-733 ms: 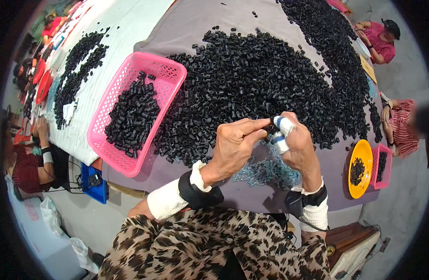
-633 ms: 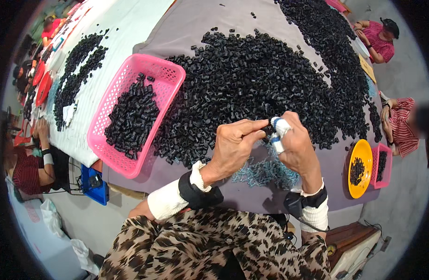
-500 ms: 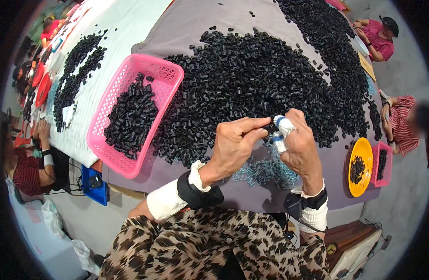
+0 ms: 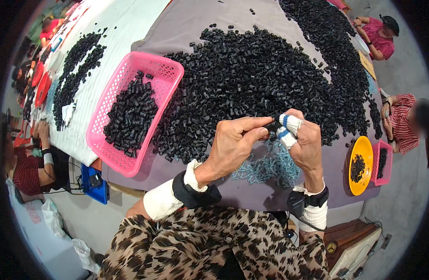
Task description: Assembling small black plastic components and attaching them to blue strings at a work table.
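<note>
My left hand [image 4: 231, 147] pinches a small black plastic part [image 4: 272, 125] between thumb and index finger. Beside it, my right hand [image 4: 308, 144] is closed on the same part from the other side. White finger sleeves with blue stripes [image 4: 289, 123] cover its thumb and index finger. Both hands meet over the near edge of a broad heap of short black tubular parts [image 4: 252, 79]. Under and between my wrists lies a tangle of pale blue, translucent coil-like pieces [image 4: 263, 170]. The held part's finer details are hidden by my fingers.
A pink perforated basket [image 4: 97, 145] of black parts stands to the left. On the right are a yellow plate [image 4: 366, 151] and a smaller pink basket [image 4: 388, 173], both with black pieces. Co-workers sit along both sides. A blue bin [image 4: 100, 193] sits lower left.
My right hand has shifted slightly right and turned a little, its sleeved fingertips now sitting farther from my left fingers. My left hand stays nearly in place, still pinching.
</note>
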`<state>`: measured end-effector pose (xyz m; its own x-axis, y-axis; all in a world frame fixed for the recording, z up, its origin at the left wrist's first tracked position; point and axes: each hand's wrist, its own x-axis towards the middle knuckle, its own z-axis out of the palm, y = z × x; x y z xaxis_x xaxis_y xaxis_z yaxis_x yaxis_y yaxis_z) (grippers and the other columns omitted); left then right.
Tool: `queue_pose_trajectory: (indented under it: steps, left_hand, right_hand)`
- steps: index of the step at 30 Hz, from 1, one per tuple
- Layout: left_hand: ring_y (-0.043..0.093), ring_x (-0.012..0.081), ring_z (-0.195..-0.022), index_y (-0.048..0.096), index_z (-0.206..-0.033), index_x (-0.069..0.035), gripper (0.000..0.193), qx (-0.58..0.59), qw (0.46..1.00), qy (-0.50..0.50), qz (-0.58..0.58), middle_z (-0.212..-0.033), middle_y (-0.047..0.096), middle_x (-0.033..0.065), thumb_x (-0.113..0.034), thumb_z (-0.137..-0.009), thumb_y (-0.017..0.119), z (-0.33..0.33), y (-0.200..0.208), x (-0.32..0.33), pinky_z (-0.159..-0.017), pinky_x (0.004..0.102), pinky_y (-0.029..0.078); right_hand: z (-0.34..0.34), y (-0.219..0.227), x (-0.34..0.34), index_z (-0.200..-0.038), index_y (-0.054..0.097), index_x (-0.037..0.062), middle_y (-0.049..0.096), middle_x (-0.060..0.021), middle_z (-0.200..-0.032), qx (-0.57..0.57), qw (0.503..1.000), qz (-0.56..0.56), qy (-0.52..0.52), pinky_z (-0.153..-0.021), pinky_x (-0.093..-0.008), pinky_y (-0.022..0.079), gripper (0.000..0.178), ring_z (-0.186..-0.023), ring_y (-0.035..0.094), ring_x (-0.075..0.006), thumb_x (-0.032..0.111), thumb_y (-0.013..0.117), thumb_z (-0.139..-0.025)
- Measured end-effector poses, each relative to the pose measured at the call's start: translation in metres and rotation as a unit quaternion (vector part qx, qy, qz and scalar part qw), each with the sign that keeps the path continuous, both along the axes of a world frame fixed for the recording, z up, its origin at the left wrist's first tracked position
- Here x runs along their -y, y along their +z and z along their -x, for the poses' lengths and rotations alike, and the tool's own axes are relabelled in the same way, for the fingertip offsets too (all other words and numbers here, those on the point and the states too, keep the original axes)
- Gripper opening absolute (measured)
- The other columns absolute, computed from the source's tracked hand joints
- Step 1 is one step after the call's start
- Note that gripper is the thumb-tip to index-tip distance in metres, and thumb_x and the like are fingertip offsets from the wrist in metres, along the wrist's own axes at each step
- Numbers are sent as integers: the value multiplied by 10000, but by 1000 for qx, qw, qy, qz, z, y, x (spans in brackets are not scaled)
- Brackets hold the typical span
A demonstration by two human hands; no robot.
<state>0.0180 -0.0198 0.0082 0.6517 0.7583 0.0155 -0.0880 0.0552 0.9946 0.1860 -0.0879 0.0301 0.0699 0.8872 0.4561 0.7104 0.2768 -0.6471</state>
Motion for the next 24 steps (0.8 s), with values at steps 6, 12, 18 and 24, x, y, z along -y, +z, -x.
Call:
queue_pose_trajectory:
  steps: [6, 12, 18, 24]
  left_hand:
    - [643, 115, -803, 643, -1124, 26, 253, 52, 998, 33, 31, -895, 697, 96, -14, -881, 584, -5, -7, 2, -746, 245, 523]
    - [639, 119, -795, 661, -1065, 30, 213, 22, 992, 20, 124, -919, 687, 91, -23, -868, 602, -3, -8, -2, -748, 247, 521]
    - [620, 109, -793, 658, -1056, 28, 198, 44, 971, 28, 234, -934, 676, 74, -36, -878, 603, -9, -7, 1, -732, 237, 506]
    - [556, 61, -742, 652, -1074, 37, 257, 69, 951, 11, 301, -883, 647, 20, -163, -935, 571, -8, 3, 2, -670, 216, 460]
  right_hand:
    - [8, 0, -7, -715, 532, -22, 486, -119, -664, 125, 989, -75, 21, -739, -433, 420, 145, -624, 493, -308, -57, 601, -593]
    - [13, 0, -1, -734, 525, -35, 511, -130, -719, 179, 983, -12, 21, -807, -446, 393, 164, -715, 517, -318, -35, 624, -603]
    - [18, -6, -2, -792, 566, -24, 519, -128, -726, 200, 979, -29, -23, -853, -456, 382, 192, -712, 523, -300, 19, 667, -635]
    - [12, -11, -8, -746, 563, -11, 519, -95, -678, 144, 986, -68, -40, -824, -432, 383, 197, -684, 527, -276, 85, 711, -658]
